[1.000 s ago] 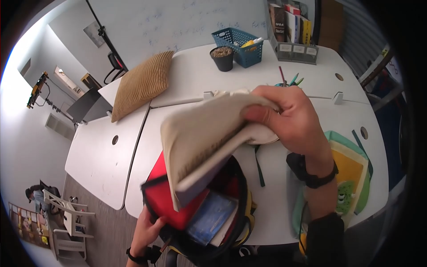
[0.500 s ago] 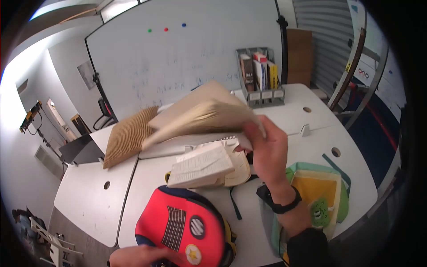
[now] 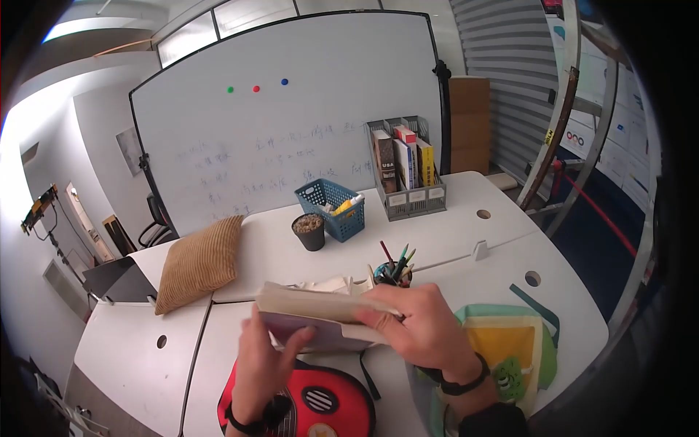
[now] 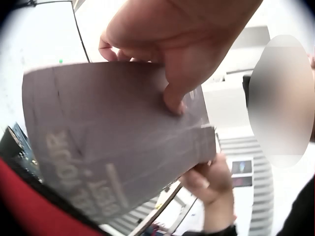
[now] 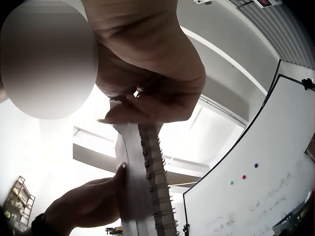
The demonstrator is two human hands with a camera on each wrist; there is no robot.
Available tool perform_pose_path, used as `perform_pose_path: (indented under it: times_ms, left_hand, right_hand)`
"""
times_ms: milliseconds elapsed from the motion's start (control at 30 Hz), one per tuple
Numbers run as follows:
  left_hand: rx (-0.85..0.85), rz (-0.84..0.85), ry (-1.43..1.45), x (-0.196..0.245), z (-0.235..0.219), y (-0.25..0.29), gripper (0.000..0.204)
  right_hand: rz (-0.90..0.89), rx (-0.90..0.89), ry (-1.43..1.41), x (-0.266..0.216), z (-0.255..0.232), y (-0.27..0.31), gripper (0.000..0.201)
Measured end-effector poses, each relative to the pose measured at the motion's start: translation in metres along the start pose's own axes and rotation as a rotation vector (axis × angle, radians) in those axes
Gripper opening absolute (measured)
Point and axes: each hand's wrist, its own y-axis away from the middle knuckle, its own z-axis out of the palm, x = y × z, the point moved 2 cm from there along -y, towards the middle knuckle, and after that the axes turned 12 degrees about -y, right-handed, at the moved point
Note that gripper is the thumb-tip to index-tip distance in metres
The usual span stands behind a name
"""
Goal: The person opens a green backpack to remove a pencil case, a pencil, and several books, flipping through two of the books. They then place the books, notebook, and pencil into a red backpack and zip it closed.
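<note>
Both hands hold a worn spiral notebook [image 3: 320, 329] above the table. Its grey-purple cover [image 4: 108, 132] carries faded lettering, and the coil binding [image 5: 156, 182] shows in the right wrist view. My left hand [image 3: 261, 364] grips one end, with its thumb flat on the cover and fingers behind. The opposite end is pinched in my right hand [image 3: 426, 328], thumb on the near side. Below lies a red backpack [image 3: 342, 397] with its front panel facing up. Cream papers [image 3: 328, 285] show partly behind the notebook.
A pen holder [image 3: 393, 274] stands just beyond my right hand. Farther back are a potted plant [image 3: 309, 237], a blue basket [image 3: 342, 218] and a grey book rack [image 3: 415, 207]. A corduroy cushion [image 3: 200, 266] lies left; a green-yellow bag [image 3: 510, 342] lies right.
My right hand lifted the notebook away from the open backpack. My left hand left the backpack, whose red panel now lies closed, and took hold of the notebook's other end. The view tilted up.
</note>
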Motion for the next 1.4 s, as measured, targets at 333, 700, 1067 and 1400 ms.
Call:
perform_pose_path:
  times_ms: [333, 700, 1067, 1400]
  left_hand:
    - [0.235, 0.443, -0.171, -0.007, 0.042, 0.018, 0.100]
    - [0.038, 0.211, 0.006, -0.030, 0.005, 0.005, 0.024]
    - [0.229, -0.192, 0.980, -0.045, -0.010, 0.015, 0.034]
    - [0.156, -0.260, 0.949, -0.048, -0.017, 0.013, 0.036]
  right_hand:
    - [-0.051, 0.419, -0.077, 0.044, 0.028, -0.020, 0.018]
    - [-0.040, 0.330, -0.059, 0.039, 0.030, -0.010, 0.035]
    - [0.128, -0.029, -0.650, 0.047, 0.051, -0.005, 0.023]
    - [-0.062, -0.135, -0.434, 0.059, 0.056, -0.006, 0.042]
